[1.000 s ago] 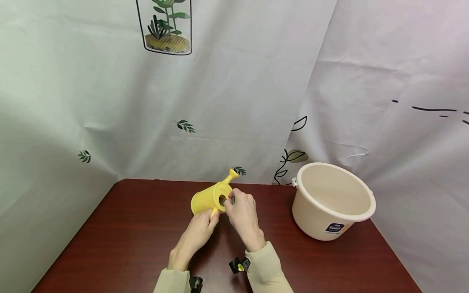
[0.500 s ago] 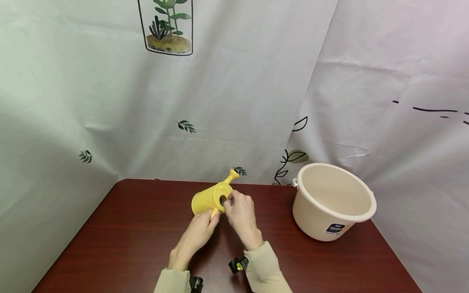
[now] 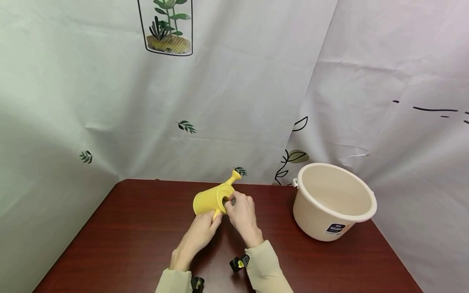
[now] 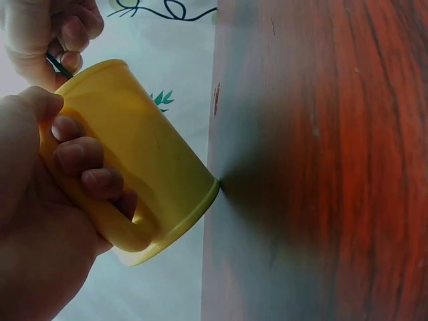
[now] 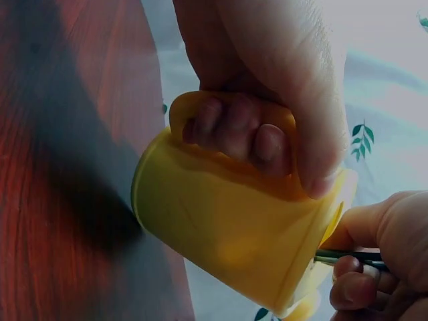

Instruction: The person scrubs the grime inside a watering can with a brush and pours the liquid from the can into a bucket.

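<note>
A yellow watering can [image 3: 207, 201] lies tilted over the table, its spout up and to the right and its opening towards my right hand. My left hand [image 3: 200, 232] grips the handle, fingers curled through it, as the left wrist view shows. Whether the can's base edge touches the tabletop I cannot tell. At the opening, my right hand [image 3: 242, 215] pinches a thin dark green stick [image 5: 348, 257] between thumb and fingers. The stick's far end is hidden inside the can [image 5: 231, 214], so its kind cannot be told.
A cream bucket [image 3: 311, 217] with a dark label stands on the right of the dark red-brown table [image 3: 128, 236]. Behind the table hangs a pale cloth [image 3: 234, 89] with printed plants.
The watering can and my left hand have shifted slightly to the right, with the can's opening turning a little. My right hand stays almost in place at the opening.
</note>
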Motion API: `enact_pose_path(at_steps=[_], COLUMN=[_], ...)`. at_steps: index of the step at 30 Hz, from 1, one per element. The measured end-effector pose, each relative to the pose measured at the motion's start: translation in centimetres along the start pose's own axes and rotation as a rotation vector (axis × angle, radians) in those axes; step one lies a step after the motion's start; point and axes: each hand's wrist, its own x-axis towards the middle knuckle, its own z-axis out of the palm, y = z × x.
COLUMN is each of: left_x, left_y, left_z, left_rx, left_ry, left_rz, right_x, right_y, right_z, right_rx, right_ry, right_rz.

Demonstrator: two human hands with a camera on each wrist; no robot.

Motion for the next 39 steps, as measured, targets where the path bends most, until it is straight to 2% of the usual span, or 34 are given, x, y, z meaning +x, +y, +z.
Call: enact_pose_path(at_steps=[5,9,16,24,29,39], left_x=[0.1,0.1,0.2,0.2,0.2,0.2], left_y=[0.1,0.2,0.3,0.4,0.7,0.6], left_z=[0.1,0.2,0.3,0.4,0.4,0.3], left_rx=[-0.066,-0.081,-0.049,-0.023,-0.01,-0.005], left_ry=[-0.049,-0.066,-0.051,-0.019,-0.019,-0.037], left_rz=[-0.03,-0.036,-0.012,0.027,0.03,0.005], right_x=[-0.1,-0.1,-0.1,-0.4,-0.6,-0.2], right_y=[-0.2,-0.4,-1.0,-1.9,-1.9,-0.8], right_z=[-0.5,-1.2,-2.5,-3.5,-3.6,-2.3], right_rx=[-0.059,-0.063,-0.081,-0.109,-0.114,-0.066], right_ry=[-0.001,-0.003,-0.005,0.013,0.021,-0.014], right_rz=[-0.014,-0.016,-0.023,-0.066,-0.087,-0.021])
